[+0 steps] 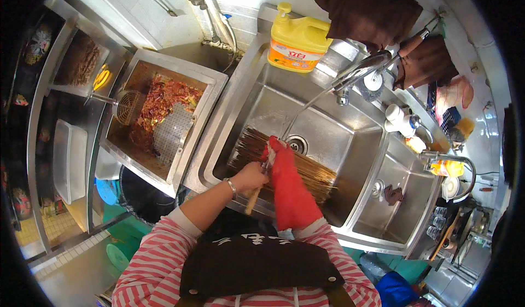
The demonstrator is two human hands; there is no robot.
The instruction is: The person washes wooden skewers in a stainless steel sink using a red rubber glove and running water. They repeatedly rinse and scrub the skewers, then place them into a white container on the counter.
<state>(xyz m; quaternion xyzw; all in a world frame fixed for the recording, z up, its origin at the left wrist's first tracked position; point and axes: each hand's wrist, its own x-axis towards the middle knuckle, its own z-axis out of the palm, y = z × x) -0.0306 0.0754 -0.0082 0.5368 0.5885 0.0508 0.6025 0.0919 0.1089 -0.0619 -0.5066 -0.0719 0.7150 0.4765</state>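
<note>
My left hand (252,178), bare with a bracelet at the wrist, is closed around a small bunch of thin sticks (253,201); their pale ends stick out below the fist. My right hand (284,165) wears a long red rubber glove and closes on the upper part of the same bunch, hiding much of it. Something whitish shows between the gloved fingers, too small to name. Beneath both hands, a wide layer of thin wooden skewers (313,175), dark at the left end, lies across the large steel sink (328,120). A thin line, water or a spout, slants down to the glove.
On the sink's back ledge stands a yellow detergent jug (297,40). Left of the sink, a steel basin (164,56) holds red chilli residue and a perforated metal scoop (174,132). A smaller sink (393,221) with a dark cloth (393,195) adjoins on the right.
</note>
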